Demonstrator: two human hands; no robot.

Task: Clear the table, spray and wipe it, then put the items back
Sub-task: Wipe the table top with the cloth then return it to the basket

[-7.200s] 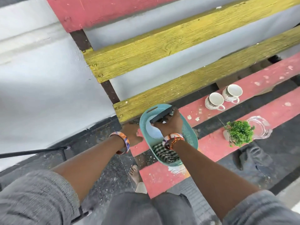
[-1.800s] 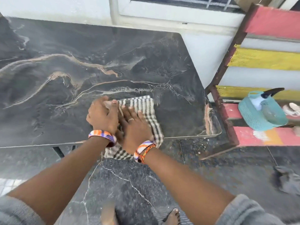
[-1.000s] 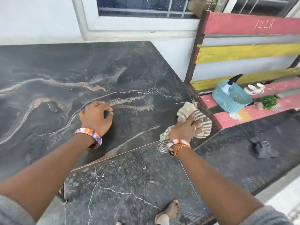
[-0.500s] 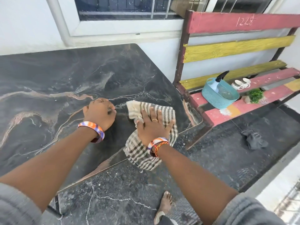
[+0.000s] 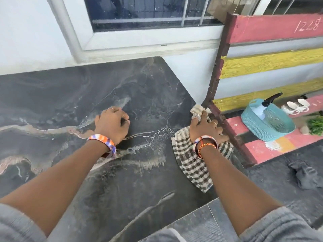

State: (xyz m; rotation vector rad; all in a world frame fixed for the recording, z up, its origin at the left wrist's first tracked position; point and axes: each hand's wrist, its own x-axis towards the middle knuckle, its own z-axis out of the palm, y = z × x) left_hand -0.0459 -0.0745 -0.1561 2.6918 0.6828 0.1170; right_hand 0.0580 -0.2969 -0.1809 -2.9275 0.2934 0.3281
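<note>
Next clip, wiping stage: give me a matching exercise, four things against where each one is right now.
Things:
1. checked cloth
2. spray bottle
3. two white cups
4. left hand

Places:
A. inside the teal basket
B. on the bench slat behind the basket
C. on the marble table, holding nothing
D. under the right hand at the table's right edge

Pairs: 1-D, 2-A, 3-B, 4-C

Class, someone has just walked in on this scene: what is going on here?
A person is wiping a dark marble-patterned table. The right hand grips a checked cloth at the table's right edge, while the left hand rests on the tabletop. The cleared items sit on the painted bench: a teal basket holding a spray bottle, two cups and a small plant.
</note>
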